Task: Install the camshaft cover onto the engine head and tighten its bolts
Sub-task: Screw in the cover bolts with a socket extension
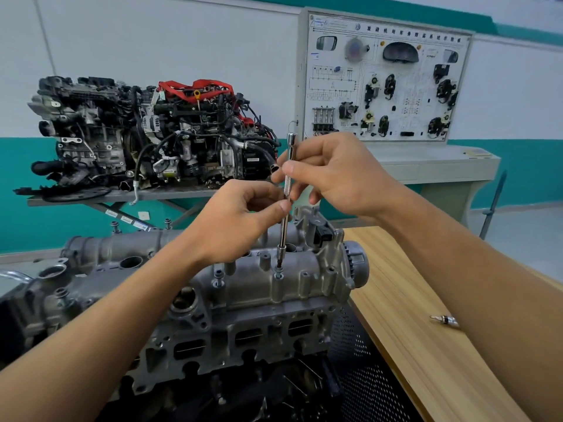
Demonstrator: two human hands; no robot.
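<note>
Head: camshaft cover (243,287) below hands (240,214) on driver (291,153)

Automotive training workshop: display engine (146,132) on stand, wiring demonstration board (384,77).

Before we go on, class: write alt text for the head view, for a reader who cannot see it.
The left hand and, higher up, the right hand pinch a thin upright driver, its tip on a bolt in the cover. A bit lies on the bench at right; an engine and a board stand behind.
</note>
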